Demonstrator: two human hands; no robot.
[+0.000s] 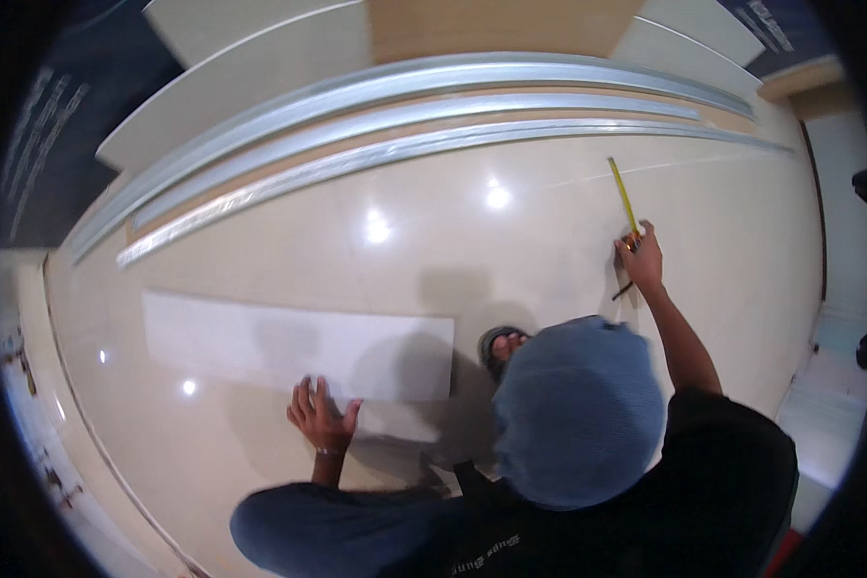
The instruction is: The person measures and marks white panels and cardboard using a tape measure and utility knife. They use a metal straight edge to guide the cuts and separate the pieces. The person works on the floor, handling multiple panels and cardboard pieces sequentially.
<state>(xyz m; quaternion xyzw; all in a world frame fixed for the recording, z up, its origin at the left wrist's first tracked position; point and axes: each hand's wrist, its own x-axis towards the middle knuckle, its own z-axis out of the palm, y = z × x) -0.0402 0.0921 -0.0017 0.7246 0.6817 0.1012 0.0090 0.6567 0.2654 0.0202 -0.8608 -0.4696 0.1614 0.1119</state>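
My left hand (323, 414) rests with its fingers spread on the near edge of a long white panel (212, 337) lying flat on the floor. Out to the right, my right hand (643, 258) is closed around a tape measure, most of whose case is hidden by the fingers. Its yellow blade (621, 188) sticks out a short way, pointing away from me toward the metal channels. A dark strap (623, 291) hangs below this hand. The tape is apart from the panel.
Several long silvery metal channels (433, 77) lie across the far side, beside pale boards (260, 72) and a brown board (501, 27). My bent knee (580, 414) in blue denim and my sandalled foot (504, 347) are right of the panel. Glossy beige floor tiles (530, 246) reflect ceiling lights.
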